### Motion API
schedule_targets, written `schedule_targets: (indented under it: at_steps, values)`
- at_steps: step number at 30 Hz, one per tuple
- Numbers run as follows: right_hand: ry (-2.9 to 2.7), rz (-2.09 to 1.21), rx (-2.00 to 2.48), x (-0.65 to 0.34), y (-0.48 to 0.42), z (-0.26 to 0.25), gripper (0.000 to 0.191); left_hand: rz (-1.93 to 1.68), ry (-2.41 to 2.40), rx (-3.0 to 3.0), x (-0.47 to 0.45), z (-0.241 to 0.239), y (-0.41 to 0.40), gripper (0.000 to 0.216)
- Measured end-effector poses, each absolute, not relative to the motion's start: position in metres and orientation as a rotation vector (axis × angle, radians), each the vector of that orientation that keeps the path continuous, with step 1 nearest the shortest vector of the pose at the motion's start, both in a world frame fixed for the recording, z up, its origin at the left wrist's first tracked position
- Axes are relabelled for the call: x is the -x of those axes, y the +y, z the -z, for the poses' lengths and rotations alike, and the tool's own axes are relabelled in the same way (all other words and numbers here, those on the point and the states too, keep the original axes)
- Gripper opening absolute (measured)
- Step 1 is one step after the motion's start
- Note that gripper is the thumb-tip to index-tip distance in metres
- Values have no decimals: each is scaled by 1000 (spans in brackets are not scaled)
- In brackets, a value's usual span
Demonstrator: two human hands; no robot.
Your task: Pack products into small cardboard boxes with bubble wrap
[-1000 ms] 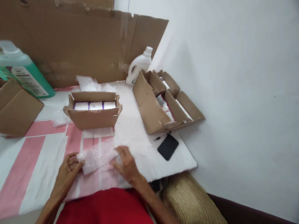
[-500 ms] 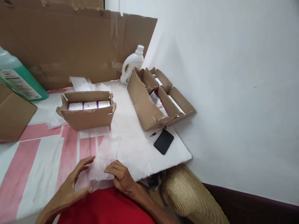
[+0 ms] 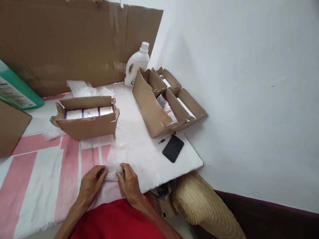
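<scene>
A clear sheet of bubble wrap (image 3: pixel 116 159) lies on the table near its front edge. My left hand (image 3: pixel 92 182) pinches its left side between thumb and fingers. On the opposite side, my right hand (image 3: pixel 129 183) grips the near right edge of the same sheet, thumb and fingers bent round it. The near edge of the wrap looks folded over between both hands. Beyond the sheet stands an open cardboard box (image 3: pixel 86 127) holding three white packs with purple edges.
More bubble wrap (image 3: pixel 81 89) lies behind the box. Divided cardboard boxes (image 3: pixel 152 114), a white jug (image 3: pixel 137 66), a black phone-like slab (image 3: pixel 173 148) and a pen (image 3: pixel 165 138) sit to the right. A green bottle (image 3: pixel 21 88) and a carton (image 3: pixel 12 127) stand left.
My left hand has moved right and closed on the bubble wrap's left side. My right hand has shifted slightly, and the near edge of the sheet is now folded up. The view has tilted slightly.
</scene>
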State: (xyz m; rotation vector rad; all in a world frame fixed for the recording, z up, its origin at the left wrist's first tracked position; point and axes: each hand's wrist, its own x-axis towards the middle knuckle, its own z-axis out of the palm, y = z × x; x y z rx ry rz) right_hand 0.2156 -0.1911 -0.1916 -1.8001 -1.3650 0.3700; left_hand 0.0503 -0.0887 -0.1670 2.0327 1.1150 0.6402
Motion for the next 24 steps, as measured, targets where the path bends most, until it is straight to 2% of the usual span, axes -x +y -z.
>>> schedule_targets:
  at_steps: [7,9,13,16,19,21,24]
  values:
    - [-1368,-290,1973,-219,-195,192,53,-784,1140,-2325,-58,159,-95,41]
    - [-1372,-309,1997,-219,-195,191,55,-834,981,-2515,-55,152,-97,42]
    - [-1388,-224,2017,-221,-196,181,56,-620,617,-2762,-47,152,-95,32]
    - [-1584,-74,1925,-228,-201,173,52,-521,513,-2826,-42,161,-90,41]
    - [-1907,-105,1764,-240,-206,170,49,-506,446,-2863,-41,166,-87,50]
    - [-1954,-164,1755,-247,-209,170,43,-520,433,-2868,-43,166,-86,49]
    - [-1890,-176,1732,-254,-209,169,22,-576,471,-2772,-48,159,-87,38]
